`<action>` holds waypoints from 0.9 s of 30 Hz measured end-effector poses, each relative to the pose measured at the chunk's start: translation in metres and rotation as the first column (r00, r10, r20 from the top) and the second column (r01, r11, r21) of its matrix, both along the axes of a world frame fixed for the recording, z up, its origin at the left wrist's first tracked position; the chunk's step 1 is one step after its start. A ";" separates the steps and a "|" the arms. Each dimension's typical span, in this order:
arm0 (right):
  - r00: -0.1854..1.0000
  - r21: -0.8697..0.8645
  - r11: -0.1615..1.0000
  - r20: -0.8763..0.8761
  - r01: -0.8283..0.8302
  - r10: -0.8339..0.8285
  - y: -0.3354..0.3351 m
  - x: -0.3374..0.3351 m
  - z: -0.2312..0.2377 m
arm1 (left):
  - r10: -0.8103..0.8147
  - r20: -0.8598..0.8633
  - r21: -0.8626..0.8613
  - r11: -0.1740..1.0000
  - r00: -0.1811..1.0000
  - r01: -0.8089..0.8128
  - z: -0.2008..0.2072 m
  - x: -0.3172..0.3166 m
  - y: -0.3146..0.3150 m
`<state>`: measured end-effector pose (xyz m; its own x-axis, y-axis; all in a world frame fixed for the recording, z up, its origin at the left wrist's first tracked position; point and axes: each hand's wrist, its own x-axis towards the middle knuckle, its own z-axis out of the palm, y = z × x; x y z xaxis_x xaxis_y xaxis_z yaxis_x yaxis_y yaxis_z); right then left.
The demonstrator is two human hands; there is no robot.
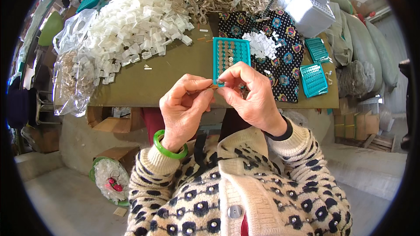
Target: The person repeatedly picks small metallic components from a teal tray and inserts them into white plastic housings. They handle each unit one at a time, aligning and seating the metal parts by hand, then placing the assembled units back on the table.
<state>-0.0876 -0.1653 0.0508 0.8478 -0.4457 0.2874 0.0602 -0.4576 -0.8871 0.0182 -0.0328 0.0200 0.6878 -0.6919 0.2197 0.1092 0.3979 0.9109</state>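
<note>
head view: only view, looks down over the person's chest to a table
left hand [183, 105]: raised near the table's near edge, fingers curled narrow, thumb and forefinger pinching a thin brownish stick [209, 87] that points right
right hand [253, 94]: just beside the left hand, fingertips touching it, thumb and forefinger pinched on a tiny shiny piece [220, 81]; piece too small to tell its kind
where the piece is: between both hands' fingertips, at the stick's tip, in front of the near end of the teal tray
teal tray [231, 57]: flat on the table just beyond the hands, rows of small round pieces in its left part
white bits [262, 43]: small heap on the patterned cloth, right of the tray
patterned cloth [286, 67]: dark with coloured dots, on the right half of the table
table [166, 78]: brown top
white squares pile [140, 22]: big heap, far left
teal trays, right [314, 78]: two, on the right edge, well apart from the hands
green bangle [168, 148]: on left wrist
clear bag [72, 83]: far left edge, hanging off the table
</note>
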 end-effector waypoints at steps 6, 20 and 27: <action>0.978 -0.335 0.939 0.208 0.078 -0.007 0.004 -0.008 -0.002 | -0.068 -0.173 -0.042 0.997 0.983 0.061 0.003 -0.009 0.004; 0.967 -0.476 0.875 0.250 0.087 0.041 0.003 -0.019 -0.014 | -0.152 -0.567 0.033 0.978 0.810 0.206 0.004 -0.022 0.017; 0.989 -0.135 0.990 0.145 0.041 -0.021 0.010 -0.025 -0.011 | -0.387 -0.654 -0.271 0.922 0.650 0.276 -0.007 -0.027 0.015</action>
<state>-0.1126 -0.1548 0.0393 0.7802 -0.4187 0.4648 0.1655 -0.5783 -0.7989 -0.0088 -0.0179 0.0133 0.4121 -0.9048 -0.1071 0.8257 0.3211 0.4639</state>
